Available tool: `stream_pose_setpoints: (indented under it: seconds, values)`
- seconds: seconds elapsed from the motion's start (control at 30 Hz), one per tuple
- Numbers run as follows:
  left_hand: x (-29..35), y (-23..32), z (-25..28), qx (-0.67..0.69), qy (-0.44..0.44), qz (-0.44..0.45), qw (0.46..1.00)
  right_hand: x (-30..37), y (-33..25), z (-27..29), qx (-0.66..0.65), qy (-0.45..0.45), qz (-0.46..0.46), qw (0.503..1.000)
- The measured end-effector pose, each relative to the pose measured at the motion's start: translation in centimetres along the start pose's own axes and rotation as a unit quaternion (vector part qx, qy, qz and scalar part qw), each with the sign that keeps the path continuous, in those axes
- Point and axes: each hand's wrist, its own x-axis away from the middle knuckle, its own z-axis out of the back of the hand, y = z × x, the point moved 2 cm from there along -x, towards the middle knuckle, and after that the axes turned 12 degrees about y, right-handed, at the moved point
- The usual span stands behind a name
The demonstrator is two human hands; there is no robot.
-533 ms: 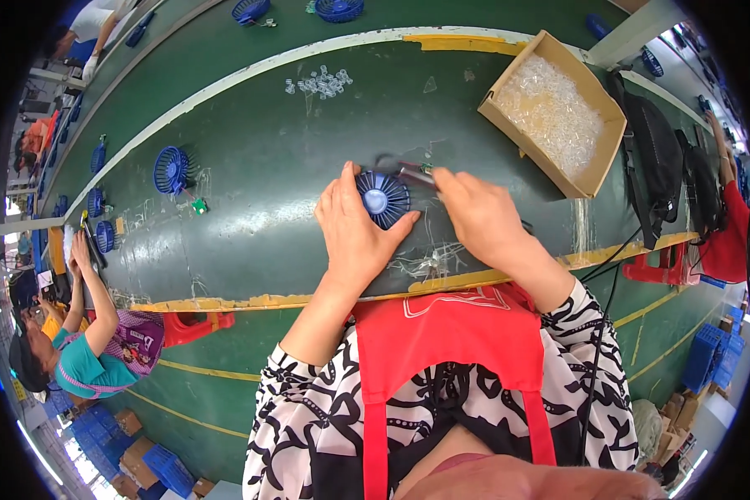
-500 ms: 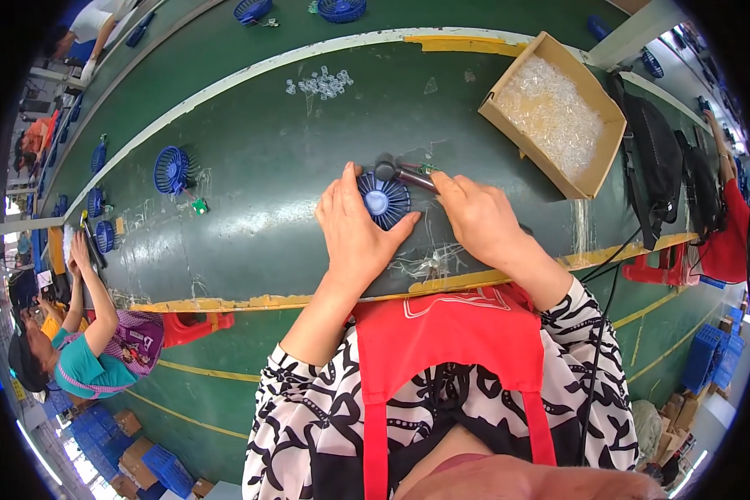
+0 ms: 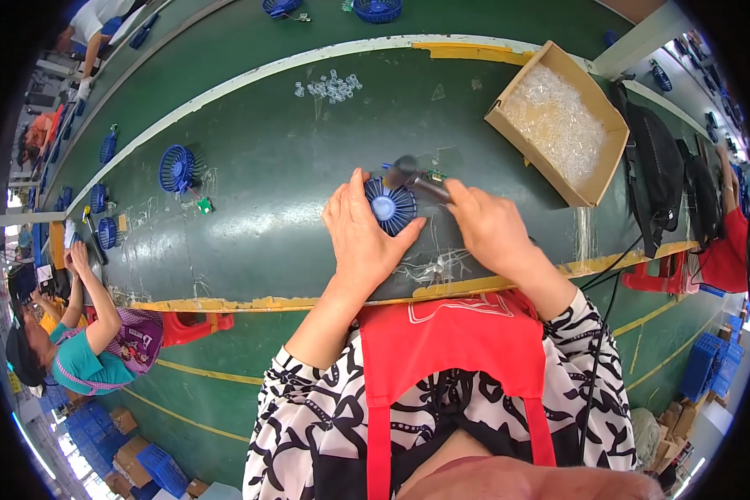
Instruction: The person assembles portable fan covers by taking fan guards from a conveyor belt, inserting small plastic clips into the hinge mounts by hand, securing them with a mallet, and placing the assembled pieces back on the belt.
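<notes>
In front of me on the dark bench, a round blue fan housing with radial slats lies flat. My left hand grips it from the left, thumb along its near edge and fingers at its far side. A small black hammer is in my right hand, fingers closed round the handle. Its head, blurred, is over the housing's far edge; I cannot tell whether they touch. Partly behind the handle shows a small green circuit board.
Clear plastic pieces fill a cardboard box at the right; a small pile of them lies farther back. Another blue fan housing with a circuit board rests at left. A black bag stands beyond the box. A co-worker works at far left.
The hammer head has shifted slightly relative to the housing and now looks blurred. My left hand keeps its hold on the housing. The whole view has shifted a little.
</notes>
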Motion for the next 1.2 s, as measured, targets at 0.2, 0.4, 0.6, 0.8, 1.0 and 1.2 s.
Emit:
stream_pose_setpoints:
  seconds: [0.2, 0.4, 0.6, 0.8, 1.0, 1.2]
  values:
    - [0.3, -0.8, 0.7, 0.066, 0.023, -0.012, 0.997, -3.1, 1.8, 0.8, -0.002, 0.091, 0.006, 0.996]
    - [0.4, -0.6, 0.8, 0.135, 0.014, -0.021, 0.991, -4.9, 0.1, -2.2, -0.315, -0.020, -0.125, 0.941]
    - [0.5, -1.0, 1.0, 0.138, 0.027, 0.016, 0.990, -6.3, -1.0, -5.4, -0.414, -0.064, -0.187, 0.888]
    - [-0.2, -3.9, 0.4, 0.318, 0.042, 0.154, 0.935, -7.2, -0.5, -7.4, -0.422, -0.016, -0.149, 0.894]
    - [-8.0, -6.7, 2.4, 0.126, 0.077, 0.111, 0.983, -6.8, -0.1, -6.9, -0.440, 0.061, -0.082, 0.892]
    - [-18.6, -9.2, 0.7, -0.019, 0.064, -0.091, 0.994, -7.0, -0.2, -7.0, -0.439, 0.054, -0.061, 0.895]
